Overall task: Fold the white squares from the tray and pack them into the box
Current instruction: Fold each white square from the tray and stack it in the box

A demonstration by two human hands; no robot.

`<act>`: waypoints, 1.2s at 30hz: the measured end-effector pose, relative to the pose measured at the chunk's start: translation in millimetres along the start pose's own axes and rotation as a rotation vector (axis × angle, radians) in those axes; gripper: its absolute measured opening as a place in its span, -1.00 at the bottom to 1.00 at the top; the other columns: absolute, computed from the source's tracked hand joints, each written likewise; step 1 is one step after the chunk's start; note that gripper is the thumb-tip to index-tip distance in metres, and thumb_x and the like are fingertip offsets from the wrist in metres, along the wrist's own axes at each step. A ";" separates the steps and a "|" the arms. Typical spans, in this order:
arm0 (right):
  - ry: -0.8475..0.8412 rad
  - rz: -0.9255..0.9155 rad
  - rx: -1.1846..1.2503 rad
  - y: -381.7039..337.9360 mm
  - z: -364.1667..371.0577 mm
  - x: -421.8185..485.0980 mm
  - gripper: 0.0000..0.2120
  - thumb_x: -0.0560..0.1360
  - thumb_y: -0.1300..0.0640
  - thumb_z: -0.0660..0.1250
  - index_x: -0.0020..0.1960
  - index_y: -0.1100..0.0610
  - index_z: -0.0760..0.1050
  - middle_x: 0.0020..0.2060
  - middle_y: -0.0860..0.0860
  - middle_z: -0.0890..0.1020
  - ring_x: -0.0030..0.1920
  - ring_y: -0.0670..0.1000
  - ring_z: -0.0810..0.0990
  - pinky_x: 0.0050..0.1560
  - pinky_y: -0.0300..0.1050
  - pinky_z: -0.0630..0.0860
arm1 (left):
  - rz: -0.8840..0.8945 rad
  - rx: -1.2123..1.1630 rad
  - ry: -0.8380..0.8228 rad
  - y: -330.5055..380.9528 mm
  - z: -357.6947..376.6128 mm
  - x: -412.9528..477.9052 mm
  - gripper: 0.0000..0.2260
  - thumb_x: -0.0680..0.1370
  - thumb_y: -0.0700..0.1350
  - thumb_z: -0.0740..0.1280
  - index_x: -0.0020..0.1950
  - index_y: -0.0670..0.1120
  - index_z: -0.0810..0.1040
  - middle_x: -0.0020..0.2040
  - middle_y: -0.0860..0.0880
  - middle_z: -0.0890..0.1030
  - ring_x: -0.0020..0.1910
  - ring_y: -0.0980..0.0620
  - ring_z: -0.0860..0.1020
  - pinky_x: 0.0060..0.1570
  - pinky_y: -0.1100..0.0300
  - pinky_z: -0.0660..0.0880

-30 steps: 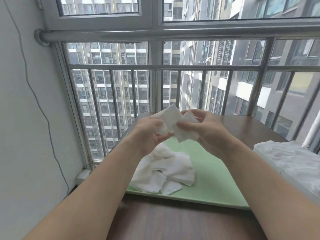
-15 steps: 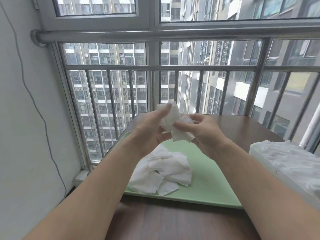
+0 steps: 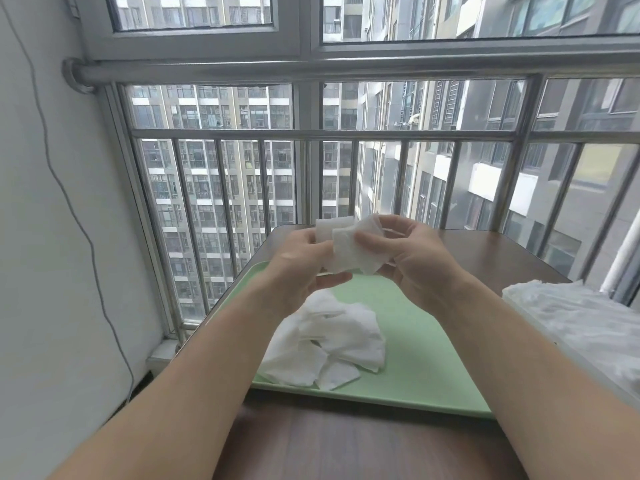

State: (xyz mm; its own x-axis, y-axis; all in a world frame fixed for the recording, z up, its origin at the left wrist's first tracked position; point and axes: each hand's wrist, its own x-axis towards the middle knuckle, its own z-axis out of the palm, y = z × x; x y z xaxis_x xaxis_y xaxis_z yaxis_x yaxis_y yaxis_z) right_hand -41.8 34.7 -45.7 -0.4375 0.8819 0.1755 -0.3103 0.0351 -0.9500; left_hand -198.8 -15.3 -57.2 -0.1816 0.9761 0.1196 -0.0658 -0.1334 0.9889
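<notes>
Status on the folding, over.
Left hand and right hand both pinching a white square, mid-fold above the green tray. Pile of squares on tray; box at right. Path to box clear.

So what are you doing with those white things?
A person is folding a square. The left hand and the right hand pinch it up above the green tray. More squares lie in a loose pile on the tray, not yet folded. The box at the right already has white stuff in it.
</notes>
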 end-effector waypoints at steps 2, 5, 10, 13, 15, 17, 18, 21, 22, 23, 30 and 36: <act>0.039 -0.024 -0.018 0.4 -0.9 0.9 -0.64 0.34 0.30 0.52 0.11 0.24 0.56 0.07 0.21 0.67 0.05 0.21 0.68 -0.03 0.08 0.68 | 0.000 -0.011 -0.041 -0.3 2.7 -0.1 -0.89 0.61 -0.24 0.33 0.02 -0.12 0.66 -0.12 -0.07 0.71 -0.05 -0.03 0.69 -0.03 0.05 0.66; 0.085 -0.050 -0.052 2.5 -2.9 2.8 -0.65 0.32 0.28 0.55 0.08 0.22 0.57 0.07 0.20 0.67 0.05 0.22 0.68 -0.04 0.06 0.67 | 0.003 -0.027 -0.076 0.0 3.4 -1.2 -0.86 0.63 -0.22 0.30 0.00 -0.12 0.66 -0.12 -0.07 0.71 -0.02 -0.06 0.68 0.03 0.00 0.65; 0.091 -0.263 -0.423 -3.2 -10.0 4.6 -0.79 0.45 0.26 0.52 0.06 0.12 0.61 -0.03 0.10 0.71 -0.03 0.07 0.69 -0.09 -0.12 0.63 | -0.019 -0.011 -0.014 2.3 2.5 -1.9 -0.79 0.64 -0.27 0.24 -0.04 -0.09 0.66 -0.13 -0.08 0.67 0.00 -0.10 0.64 0.01 -0.03 0.66; -0.078 -0.360 -0.679 -12.9 -13.1 2.7 -0.79 0.53 0.32 0.42 0.15 0.15 0.62 0.00 0.05 0.71 -0.01 -0.06 0.69 -0.10 -0.28 0.58 | -0.068 0.045 -0.023 3.3 0.2 -3.1 -0.83 0.62 -0.26 0.28 -0.03 -0.11 0.65 -0.09 -0.13 0.65 -0.02 -0.13 0.63 -0.04 -0.02 0.67; -0.167 -0.338 -0.740 -15.1 -16.5 2.5 -0.73 0.56 0.37 0.35 0.19 0.13 0.60 0.04 0.04 0.71 0.03 -0.08 0.68 -0.05 -0.26 0.57 | -0.098 0.078 -0.074 2.7 -0.1 -4.3 -0.83 0.61 -0.27 0.28 -0.02 -0.13 0.66 -0.06 -0.15 0.64 0.00 -0.15 0.63 -0.01 -0.06 0.66; -0.220 -0.297 -0.764 -15.2 -19.0 2.0 -0.68 0.57 0.38 0.32 0.25 0.09 0.55 0.03 0.04 0.71 0.01 -0.10 0.68 -0.07 -0.26 0.55 | -0.123 0.102 -0.112 1.4 0.6 -4.3 -0.81 0.62 -0.30 0.24 0.02 -0.18 0.65 -0.04 -0.18 0.62 0.01 -0.18 0.62 0.00 -0.08 0.66; -0.229 -0.283 -0.758 -14.6 -19.9 1.9 -0.65 0.57 0.38 0.32 0.28 0.08 0.53 0.03 0.05 0.71 -0.01 -0.11 0.68 -0.08 -0.27 0.55 | -0.134 0.108 -0.126 0.7 1.2 -3.7 -0.80 0.62 -0.30 0.22 0.08 -0.22 0.64 -0.02 -0.20 0.61 0.02 -0.19 0.61 -0.02 -0.08 0.66; -0.194 -0.295 -0.731 -13.9 -20.3 1.8 -0.61 0.53 0.36 0.40 0.26 0.01 0.51 -0.03 0.05 0.72 -0.06 -0.06 0.69 -0.09 -0.21 0.58 | -0.174 0.085 -0.154 1.2 2.5 -3.3 -0.74 0.62 -0.31 0.17 0.23 -0.33 0.56 0.03 -0.25 0.55 -0.01 -0.19 0.60 -0.08 -0.06 0.67; -0.173 -0.310 -0.731 -13.5 -20.2 1.9 -0.59 0.50 0.34 0.44 0.23 -0.04 0.52 -0.05 0.04 0.72 -0.07 -0.02 0.70 -0.07 -0.15 0.61 | -0.186 0.069 -0.166 2.0 2.9 -3.8 -0.73 0.62 -0.32 0.16 0.24 -0.36 0.55 0.02 -0.25 0.54 -0.04 -0.18 0.59 -0.09 -0.06 0.67; -0.151 -0.323 -0.743 -12.8 -19.9 1.7 -0.58 0.47 0.33 0.48 0.20 -0.08 0.53 -0.06 0.02 0.71 -0.08 0.01 0.71 -0.05 -0.11 0.63 | -0.195 0.054 -0.179 2.7 2.8 -4.5 -0.72 0.61 -0.33 0.16 0.25 -0.37 0.54 0.01 -0.25 0.54 -0.06 -0.17 0.59 -0.10 -0.05 0.67; -0.088 -0.401 -0.836 -11.7 -18.2 0.8 -0.63 0.40 0.29 0.55 0.10 -0.02 0.56 -0.16 -0.07 0.67 -0.25 0.03 0.64 -0.25 -0.24 0.57 | -0.241 -0.005 -0.362 4.1 -0.2 -7.1 -0.67 0.57 -0.37 0.14 0.32 -0.30 0.47 0.12 -0.24 0.58 0.06 -0.17 0.62 0.08 -0.04 0.62; 0.003 -0.442 -0.806 -11.1 -14.6 0.7 -0.71 0.39 0.30 0.55 0.05 0.08 0.61 -0.17 -0.09 0.67 -0.30 -0.26 0.60 -0.19 -0.34 0.54 | -0.151 0.058 -0.411 0.0 0.2 -8.5 -0.72 0.54 -0.45 0.33 0.21 -0.23 0.57 0.07 -0.16 0.65 0.14 -0.14 0.64 0.17 0.03 0.61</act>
State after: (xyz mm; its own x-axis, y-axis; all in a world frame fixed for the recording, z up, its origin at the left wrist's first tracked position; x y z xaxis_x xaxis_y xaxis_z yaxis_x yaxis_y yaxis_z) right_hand -26.3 41.8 -38.8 -0.4166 0.7117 0.5656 0.2342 0.6852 -0.6897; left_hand -197.1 -23.5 -58.2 0.2318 0.9727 -0.0126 -0.0046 0.0140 0.9999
